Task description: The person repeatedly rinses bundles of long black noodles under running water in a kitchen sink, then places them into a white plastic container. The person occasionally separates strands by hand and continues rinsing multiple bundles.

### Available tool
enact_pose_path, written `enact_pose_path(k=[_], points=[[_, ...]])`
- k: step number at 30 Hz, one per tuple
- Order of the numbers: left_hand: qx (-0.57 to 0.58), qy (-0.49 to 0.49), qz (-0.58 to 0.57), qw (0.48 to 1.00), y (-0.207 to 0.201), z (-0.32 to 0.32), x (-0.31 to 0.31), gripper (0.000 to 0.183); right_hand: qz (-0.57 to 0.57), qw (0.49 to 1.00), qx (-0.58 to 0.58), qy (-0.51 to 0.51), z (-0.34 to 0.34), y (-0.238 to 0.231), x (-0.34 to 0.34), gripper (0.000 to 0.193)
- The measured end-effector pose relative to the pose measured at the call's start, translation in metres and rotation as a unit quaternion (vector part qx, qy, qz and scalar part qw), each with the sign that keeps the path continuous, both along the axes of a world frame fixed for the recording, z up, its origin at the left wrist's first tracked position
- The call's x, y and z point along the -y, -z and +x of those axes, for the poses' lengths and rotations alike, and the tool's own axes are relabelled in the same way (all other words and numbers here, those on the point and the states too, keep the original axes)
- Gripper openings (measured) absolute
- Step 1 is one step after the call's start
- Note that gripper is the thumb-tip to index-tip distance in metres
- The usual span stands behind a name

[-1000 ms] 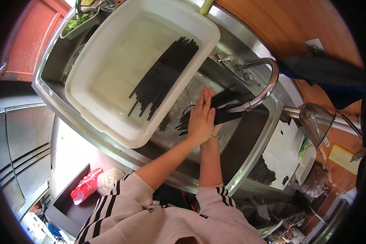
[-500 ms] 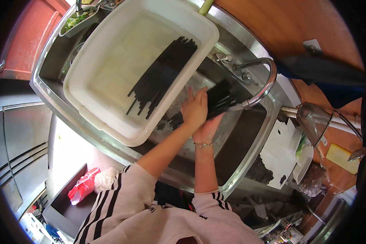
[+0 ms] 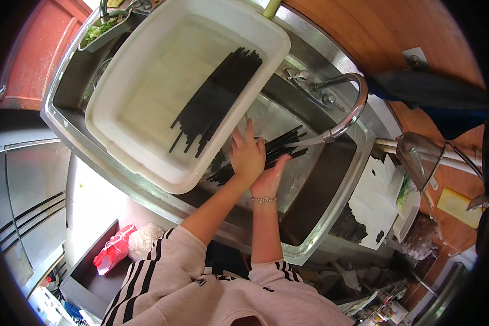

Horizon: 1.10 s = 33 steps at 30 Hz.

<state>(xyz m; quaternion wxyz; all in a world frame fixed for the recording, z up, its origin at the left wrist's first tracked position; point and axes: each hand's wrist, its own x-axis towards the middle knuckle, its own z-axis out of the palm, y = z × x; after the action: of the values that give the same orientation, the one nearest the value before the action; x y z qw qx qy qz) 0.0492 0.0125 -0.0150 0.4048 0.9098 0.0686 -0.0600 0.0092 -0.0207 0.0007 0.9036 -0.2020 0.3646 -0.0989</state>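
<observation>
A bundle of black chopsticks (image 3: 290,145) lies aslant over the right sink bowl, under the water stream from the curved tap (image 3: 345,129). My left hand (image 3: 248,157) rests over the bundle, its fingers pointing away from me and partly apart. Against it from below, my right hand (image 3: 267,182), with a bracelet at the wrist, cups the same bundle; its thumb shows and most of its fingers are hidden. Beside my hands on the left, a white basin (image 3: 141,173) of cloudy water holds many more black chopsticks (image 3: 217,100) along its right side.
The basin straddles the steel double sink (image 3: 331,217). Tap handles (image 3: 299,75) stand behind the right bowl. A wire strainer (image 3: 415,157), a yellow block (image 3: 459,206) and a white tray (image 3: 409,217) are at the right. Greens sit in a small steel container (image 3: 104,33) at the far left.
Both hands have shifted slightly left and toward me with the bundle. The far ends of the chopsticks are now fanned out and lower in the bowl.
</observation>
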Motion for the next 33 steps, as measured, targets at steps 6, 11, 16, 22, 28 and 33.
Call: enact_pose_path(k=[6,11,16,22,28,33], points=[[0.026,-0.018,-0.112,0.993,0.016,-0.016,-0.032,0.048,-0.068,0.996,-0.04,-0.039,0.04,0.005,0.038,0.023],[-0.356,-0.215,-0.546,0.728,0.064,0.009,-0.056,0.039,-0.226,0.973,0.048,-0.007,0.055,-0.021,0.047,0.011],[-0.415,-0.187,-0.642,0.617,0.077,0.025,-0.026,0.03,-0.379,0.92,0.075,-0.071,0.041,-0.02,0.025,0.019],[-0.476,-0.198,-0.616,0.596,0.087,0.019,-0.013,0.024,-0.398,0.913,0.056,-0.076,0.046,0.001,0.036,0.012],[-0.421,-0.209,-0.501,0.727,0.075,0.042,0.015,0.028,-0.394,0.919,0.031,-0.008,0.098,-0.002,0.051,0.017],[-0.257,-0.075,-0.365,0.892,0.054,0.047,0.021,0.027,-0.406,0.913,0.042,0.022,0.103,-0.013,0.056,0.018]])
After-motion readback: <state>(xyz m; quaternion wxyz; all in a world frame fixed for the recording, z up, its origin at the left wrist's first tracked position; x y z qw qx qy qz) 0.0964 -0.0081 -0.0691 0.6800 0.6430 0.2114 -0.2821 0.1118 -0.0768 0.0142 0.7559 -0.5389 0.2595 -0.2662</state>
